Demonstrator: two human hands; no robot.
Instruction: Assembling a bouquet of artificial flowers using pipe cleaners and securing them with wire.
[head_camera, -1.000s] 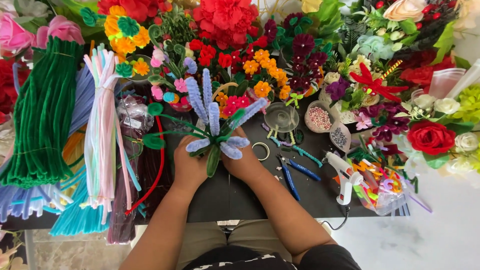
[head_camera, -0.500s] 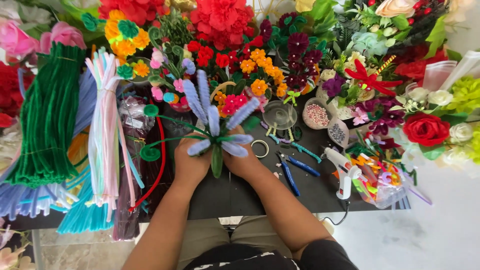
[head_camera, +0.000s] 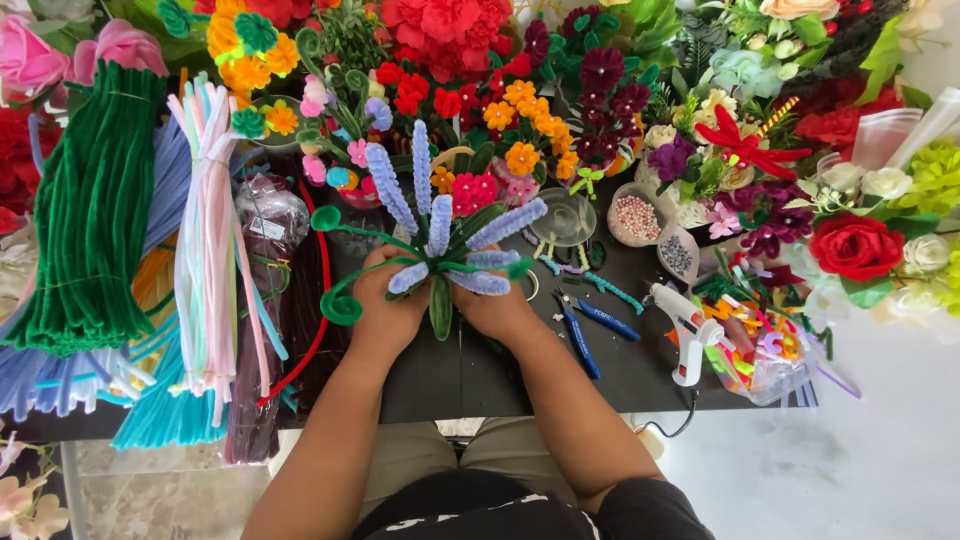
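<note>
Both hands clasp a lavender pipe-cleaner bunch at frame centre.
Left hand (head_camera: 385, 310) and right hand (head_camera: 495, 308) grasp the lavender bunch (head_camera: 440, 235); blue pliers (head_camera: 590, 335) lie just right.

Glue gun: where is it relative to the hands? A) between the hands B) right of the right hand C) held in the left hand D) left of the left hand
B: the white glue gun lies on the black table, right of the right hand, untouched.
</note>
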